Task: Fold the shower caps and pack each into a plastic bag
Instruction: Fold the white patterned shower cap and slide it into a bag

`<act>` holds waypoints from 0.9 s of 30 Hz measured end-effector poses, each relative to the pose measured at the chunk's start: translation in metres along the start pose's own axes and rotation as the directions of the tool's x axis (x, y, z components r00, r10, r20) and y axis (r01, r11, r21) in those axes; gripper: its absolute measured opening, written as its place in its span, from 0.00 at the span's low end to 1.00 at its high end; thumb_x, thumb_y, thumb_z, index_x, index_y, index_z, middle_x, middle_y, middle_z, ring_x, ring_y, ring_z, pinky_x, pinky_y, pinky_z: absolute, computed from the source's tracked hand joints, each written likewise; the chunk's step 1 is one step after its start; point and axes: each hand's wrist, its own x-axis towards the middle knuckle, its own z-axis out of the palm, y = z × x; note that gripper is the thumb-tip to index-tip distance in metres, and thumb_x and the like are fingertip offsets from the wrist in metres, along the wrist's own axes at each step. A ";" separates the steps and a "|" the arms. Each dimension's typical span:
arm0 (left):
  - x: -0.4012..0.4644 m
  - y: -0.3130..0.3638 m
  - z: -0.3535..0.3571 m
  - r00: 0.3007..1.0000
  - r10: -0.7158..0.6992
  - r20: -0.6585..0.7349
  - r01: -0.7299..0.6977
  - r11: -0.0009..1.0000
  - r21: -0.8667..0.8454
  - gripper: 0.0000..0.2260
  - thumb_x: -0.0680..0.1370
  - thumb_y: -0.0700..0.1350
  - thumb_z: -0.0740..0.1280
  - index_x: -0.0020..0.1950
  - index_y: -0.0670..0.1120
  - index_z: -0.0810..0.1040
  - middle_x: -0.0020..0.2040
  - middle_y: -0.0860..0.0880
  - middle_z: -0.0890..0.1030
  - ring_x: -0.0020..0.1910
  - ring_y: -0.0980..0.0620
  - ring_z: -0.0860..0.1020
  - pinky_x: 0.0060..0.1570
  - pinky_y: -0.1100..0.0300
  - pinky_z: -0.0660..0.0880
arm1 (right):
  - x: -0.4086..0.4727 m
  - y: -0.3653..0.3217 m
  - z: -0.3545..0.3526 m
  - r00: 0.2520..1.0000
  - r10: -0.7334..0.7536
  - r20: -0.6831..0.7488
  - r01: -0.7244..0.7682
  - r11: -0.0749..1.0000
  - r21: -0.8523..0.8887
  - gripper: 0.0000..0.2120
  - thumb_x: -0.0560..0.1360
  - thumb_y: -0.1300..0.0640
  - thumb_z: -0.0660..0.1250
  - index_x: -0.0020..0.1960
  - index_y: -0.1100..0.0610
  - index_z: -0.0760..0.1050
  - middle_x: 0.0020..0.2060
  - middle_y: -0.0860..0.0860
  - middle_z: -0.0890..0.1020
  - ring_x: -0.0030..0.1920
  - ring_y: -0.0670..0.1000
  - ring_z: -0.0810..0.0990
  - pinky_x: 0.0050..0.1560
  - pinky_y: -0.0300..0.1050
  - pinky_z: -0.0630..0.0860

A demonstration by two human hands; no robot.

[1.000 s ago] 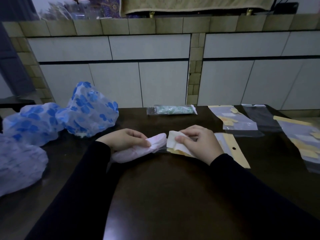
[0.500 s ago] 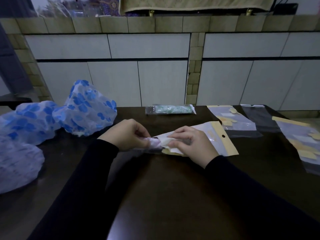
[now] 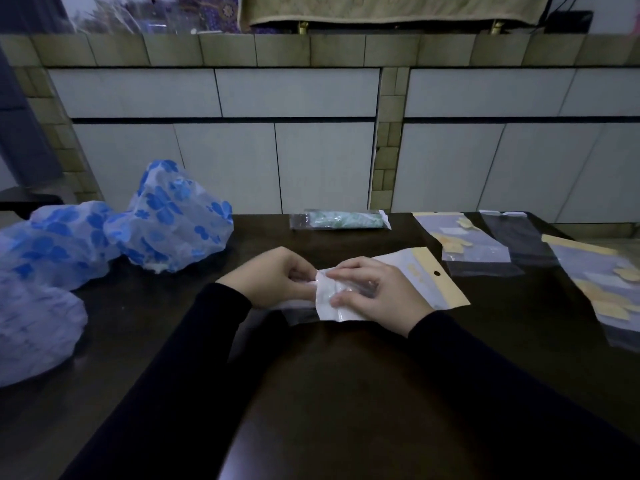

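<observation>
Packing step: left hand [image 3: 277, 277] pinches folded pale shower cap [image 3: 294, 304], feeding it rightward; right hand [image 3: 374, 292] grips clear yellow-headed plastic bag [image 3: 412, 275]. Next: push fully inside.

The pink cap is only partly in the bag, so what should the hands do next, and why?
Probably push the folded cap a little deeper. The right hand pinches the bag mouth open on the table, while the left hand grips the cap's tail end right at that mouth. Little of the cap shows outside, so one more short push should likely seat it.
</observation>
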 end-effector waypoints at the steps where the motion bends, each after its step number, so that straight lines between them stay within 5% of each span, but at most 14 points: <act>1: 0.001 0.000 0.002 0.999 -0.020 0.047 0.022 0.998 -0.054 0.08 0.72 0.54 0.72 0.49 0.56 0.84 0.43 0.56 0.85 0.45 0.59 0.81 0.53 0.58 0.78 | 0.000 0.000 0.000 1.000 0.001 0.017 -0.001 1.000 -0.010 0.16 0.71 0.53 0.74 0.58 0.44 0.79 0.55 0.36 0.76 0.57 0.35 0.72 0.57 0.28 0.66; 5: 0.004 -0.007 -0.005 0.998 -0.066 0.025 0.068 0.990 -0.123 0.06 0.73 0.50 0.72 0.50 0.56 0.83 0.45 0.58 0.84 0.47 0.63 0.81 0.57 0.61 0.75 | 0.000 0.000 -0.002 0.999 0.040 0.019 -0.039 0.999 -0.035 0.14 0.73 0.52 0.72 0.57 0.44 0.80 0.50 0.34 0.76 0.52 0.30 0.71 0.49 0.22 0.65; 11: -0.008 -0.029 -0.020 0.985 -0.166 -0.046 0.164 0.985 -0.043 0.04 0.71 0.56 0.73 0.42 0.60 0.81 0.41 0.58 0.83 0.42 0.62 0.80 0.43 0.68 0.74 | 0.001 0.003 -0.002 0.994 0.082 -0.073 -0.089 0.991 -0.095 0.16 0.73 0.52 0.72 0.61 0.46 0.79 0.52 0.37 0.75 0.53 0.36 0.71 0.49 0.20 0.63; 16: 0.008 -0.010 0.005 0.985 -0.114 -0.126 0.108 0.993 -0.051 0.04 0.75 0.53 0.69 0.48 0.56 0.81 0.33 0.56 0.81 0.32 0.60 0.77 0.34 0.66 0.72 | 0.003 -0.001 0.014 0.998 0.052 -0.036 -0.057 0.982 -0.181 0.19 0.73 0.47 0.70 0.64 0.44 0.76 0.59 0.38 0.73 0.61 0.44 0.71 0.65 0.40 0.66; 19: 0.010 -0.011 0.009 0.970 -0.176 -0.167 0.135 0.963 -0.235 0.09 0.74 0.51 0.71 0.52 0.52 0.80 0.36 0.52 0.82 0.30 0.56 0.79 0.37 0.62 0.77 | 0.004 -0.003 0.015 0.993 0.052 -0.107 -0.073 0.978 -0.195 0.18 0.75 0.45 0.68 0.64 0.43 0.76 0.60 0.40 0.71 0.62 0.47 0.71 0.68 0.48 0.66; 23: 0.007 -0.023 0.004 0.921 -0.263 -0.287 0.170 0.935 -0.312 0.06 0.73 0.50 0.73 0.49 0.54 0.82 0.43 0.54 0.82 0.43 0.58 0.80 0.43 0.66 0.75 | 0.002 -0.001 -0.002 0.997 0.031 -0.075 -0.066 0.848 -0.527 0.19 0.79 0.44 0.58 0.70 0.41 0.68 0.65 0.41 0.70 0.65 0.45 0.68 0.70 0.50 0.58; 27: 0.011 -0.028 0.011 0.856 -0.380 -0.350 0.222 0.882 -0.415 0.09 0.70 0.48 0.76 0.49 0.51 0.81 0.44 0.52 0.83 0.46 0.55 0.81 0.49 0.59 0.78 | -0.001 0.002 0.000 0.994 0.111 -0.022 -0.108 0.881 -0.460 0.22 0.78 0.45 0.62 0.71 0.41 0.66 0.67 0.42 0.69 0.66 0.46 0.67 0.69 0.46 0.60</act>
